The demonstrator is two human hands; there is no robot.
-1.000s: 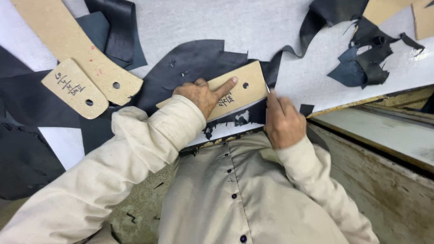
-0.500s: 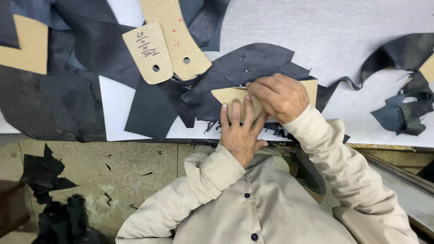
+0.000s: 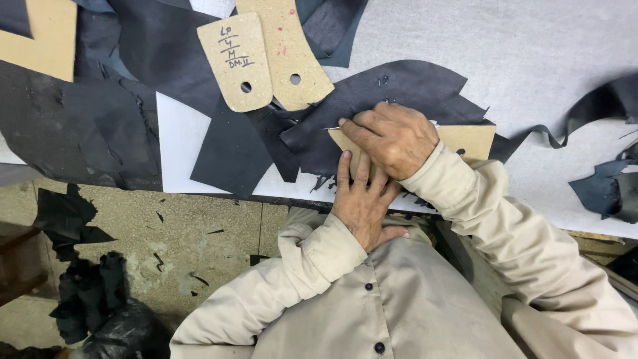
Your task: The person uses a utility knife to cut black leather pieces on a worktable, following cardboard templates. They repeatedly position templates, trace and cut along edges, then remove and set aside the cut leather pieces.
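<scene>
A tan cardboard template (image 3: 473,140) lies on a dark leather piece (image 3: 399,86) on the grey-white table (image 3: 505,46). My left hand (image 3: 362,199) lies flat, fingers spread, on the template's near-left part at the table's edge. My right hand (image 3: 392,136) crosses above it in a fist at the template's left tip. A thin pale tool tip (image 3: 331,127) sticks out of the fist onto the leather. Most of the template is hidden under both hands.
Two more cardboard templates (image 3: 238,63) (image 3: 287,53) lie at the back left on dark leather sheets (image 3: 100,119). Leather offcuts (image 3: 601,189) lie at the right. Below the table edge is a stone floor (image 3: 199,252) with black scraps (image 3: 93,299).
My right hand has moved left along the template to its left tip, over my left hand. My left hand has drawn back toward the table edge and lies flatter.
</scene>
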